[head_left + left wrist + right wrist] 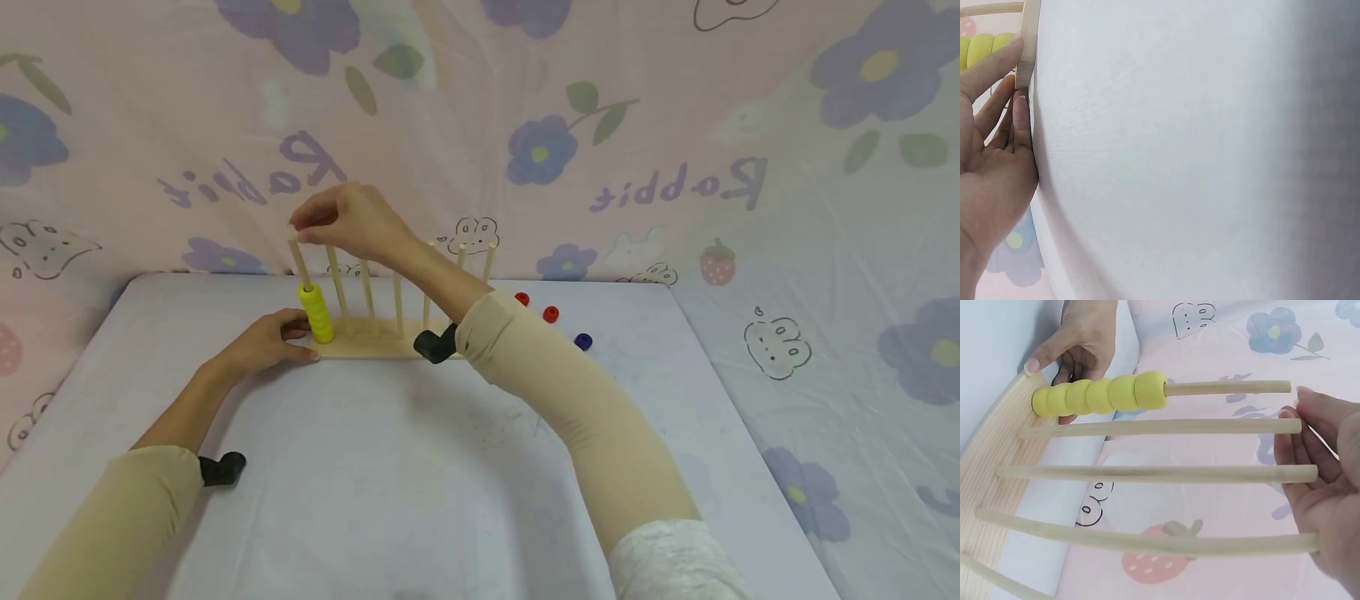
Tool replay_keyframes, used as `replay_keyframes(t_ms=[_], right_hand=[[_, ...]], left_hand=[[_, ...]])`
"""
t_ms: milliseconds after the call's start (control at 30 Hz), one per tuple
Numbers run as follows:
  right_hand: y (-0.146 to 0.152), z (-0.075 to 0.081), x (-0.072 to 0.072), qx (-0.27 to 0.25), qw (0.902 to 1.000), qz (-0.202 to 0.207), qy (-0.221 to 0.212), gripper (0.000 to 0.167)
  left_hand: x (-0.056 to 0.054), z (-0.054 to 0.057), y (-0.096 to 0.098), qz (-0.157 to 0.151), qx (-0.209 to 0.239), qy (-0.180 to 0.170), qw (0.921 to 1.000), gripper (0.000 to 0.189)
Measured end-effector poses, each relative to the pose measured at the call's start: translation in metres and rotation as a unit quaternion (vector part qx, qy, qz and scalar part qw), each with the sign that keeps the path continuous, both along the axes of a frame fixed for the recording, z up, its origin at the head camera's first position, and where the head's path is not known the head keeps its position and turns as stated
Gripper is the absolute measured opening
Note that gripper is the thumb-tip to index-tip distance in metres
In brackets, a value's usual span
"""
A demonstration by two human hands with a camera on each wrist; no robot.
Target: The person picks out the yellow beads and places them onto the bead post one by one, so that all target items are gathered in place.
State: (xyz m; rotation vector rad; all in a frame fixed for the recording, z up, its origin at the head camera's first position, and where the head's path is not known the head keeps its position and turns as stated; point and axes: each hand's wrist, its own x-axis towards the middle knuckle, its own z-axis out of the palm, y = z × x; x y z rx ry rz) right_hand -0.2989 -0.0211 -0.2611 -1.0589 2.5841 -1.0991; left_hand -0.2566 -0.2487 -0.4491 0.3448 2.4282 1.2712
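Flowered cloth (450, 100) hangs on the far side, white worktop (360, 483) below it. Two tan sleeves (555, 392) reach in from the near side, a black clip (222, 469) at each cuff.

Wooden rack (367, 348) sits toward the far left of the worktop: flat base, row of upright pegs (367, 287), seven by head-view count.

Left hand (266, 340) at the rack's left end: thumb on the near edge, fingers bent about the end; a light hold, steadying by the look of it. Right hand (356, 218) is up at the tip of the leftmost peg (301, 262); thumb and fingers loosely bent, tips slightly parted, no bead visible in them.

Yellow beads (317, 315), five or six, stack on the leftmost peg from the base to about half its height. Two red beads (551, 314) and one dark blue bead (583, 342) lie loose to the right of the rack.

Progress, as judged: one peg part-filled, its upper length bare; the pegs in plain sight beside it carry nothing; the loose beads remain off the rack.

Right forearm (442, 275) covers the lower right-hand pegs; beads there, or behind the arm, cannot tell. Right wrist view cuts off the rack's right end. Some left-hand fingers go behind the stack.
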Motion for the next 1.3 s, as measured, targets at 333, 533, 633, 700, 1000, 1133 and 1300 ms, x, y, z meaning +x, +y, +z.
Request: replay_keyframes(t_ms=[333, 533, 633, 700, 1000, 1133, 1300], right_hand=[[0.015, 0.007, 0.003, -0.073, 0.9973, -0.006, -0.012, 0.025], [0.029, 0.013, 0.004, -0.111, 0.9931, -0.027, -0.025, 0.025], [0.038, 0.015, 0.004, -0.125, 0.9913, -0.028, -0.031, 0.026], [0.044, 0.015, 0.004, -0.134, 0.9901, -0.026, -0.034, 0.027], [0.078, 0.009, 0.002, -0.177, 0.9840, -0.010, -0.014, 0.028], [0.091, 0.010, 0.003, -0.177, 0.9838, -0.015, -0.024, 0.029], [0.108, 0.011, 0.005, -0.167, 0.9850, -0.026, -0.035, 0.029]], left_hand=[[0.002, 0.004, 0.001, 0.002, -0.008, -0.002, 1.0000, 0.083], [0.000, 0.004, -0.001, 0.004, -0.014, 0.003, 0.9999, 0.083], [0.001, 0.003, -0.002, 0.005, -0.015, 0.001, 0.9999, 0.084], [0.001, 0.002, -0.002, 0.007, -0.013, -0.002, 0.9999, 0.085], [0.002, 0.003, -0.002, 0.008, -0.012, 0.001, 0.9999, 0.085], [0.003, 0.004, -0.002, 0.009, -0.012, 0.001, 0.9999, 0.084], [0.004, 0.004, -0.002, 0.009, -0.012, 0.001, 0.9999, 0.083]])
